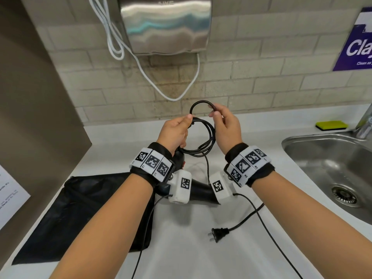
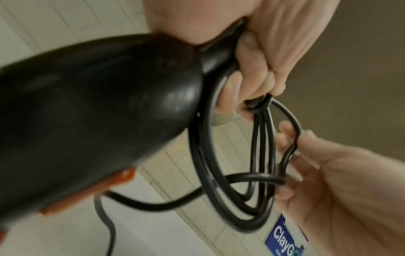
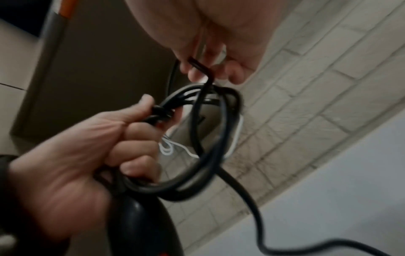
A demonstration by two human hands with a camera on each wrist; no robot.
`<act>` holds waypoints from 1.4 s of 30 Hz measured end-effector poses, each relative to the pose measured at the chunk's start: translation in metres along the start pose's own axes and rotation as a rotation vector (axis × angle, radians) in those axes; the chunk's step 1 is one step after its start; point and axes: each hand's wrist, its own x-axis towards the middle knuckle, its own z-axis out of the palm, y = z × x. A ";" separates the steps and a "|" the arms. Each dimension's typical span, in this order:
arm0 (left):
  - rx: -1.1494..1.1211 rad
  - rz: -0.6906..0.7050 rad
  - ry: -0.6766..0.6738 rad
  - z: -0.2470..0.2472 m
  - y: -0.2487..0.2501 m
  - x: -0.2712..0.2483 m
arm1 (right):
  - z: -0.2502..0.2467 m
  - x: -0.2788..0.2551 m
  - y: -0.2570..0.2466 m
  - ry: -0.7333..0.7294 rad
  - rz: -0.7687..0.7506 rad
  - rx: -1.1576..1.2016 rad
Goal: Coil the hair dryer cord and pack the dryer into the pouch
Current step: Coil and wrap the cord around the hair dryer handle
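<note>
Above the counter, mid-coil: cord (image 1: 203,135) half wound, plug (image 1: 218,234) loose on the near counter.
Left hand (image 1: 174,132) grips the hair dryer (image 2: 92,121) handle and pinches the finished loops; right hand (image 1: 226,125) pinches a fresh loop at the far side. Best to match loop size, lay it flat under the left thumb, avoid twist, then feed the slack. Pouch (image 1: 80,214) lies flat, near left.

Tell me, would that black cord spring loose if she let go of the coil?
Probably somewhat. The cord holds round, springy-looking loops only where the left hand pinches them, so it seems semi-stiff. The loose tail toward the plug lies in lazy curves on the counter, so it likely drapes rather than snaps.
</note>
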 end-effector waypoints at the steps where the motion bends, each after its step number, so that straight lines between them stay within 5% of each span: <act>1: 0.013 -0.006 -0.008 0.001 0.000 0.001 | 0.001 0.001 -0.002 0.004 -0.017 -0.001; 8: 0.052 -0.043 -0.027 0.006 -0.002 0.007 | 0.002 -0.017 0.017 -0.254 0.033 -0.185; 16: 0.114 -0.050 -0.073 0.006 0.000 0.006 | -0.001 -0.007 0.000 -0.045 -0.097 -0.093; 24: 0.110 -0.082 -0.086 0.006 0.006 0.004 | 0.002 -0.017 0.004 -0.219 0.063 0.071; 36: 0.152 -0.114 -0.115 0.003 0.011 -0.004 | 0.003 -0.025 0.005 -0.238 -0.084 -0.023; 42: 0.146 -0.094 -0.156 0.004 0.011 -0.005 | -0.012 -0.022 0.013 -0.226 -0.251 -0.279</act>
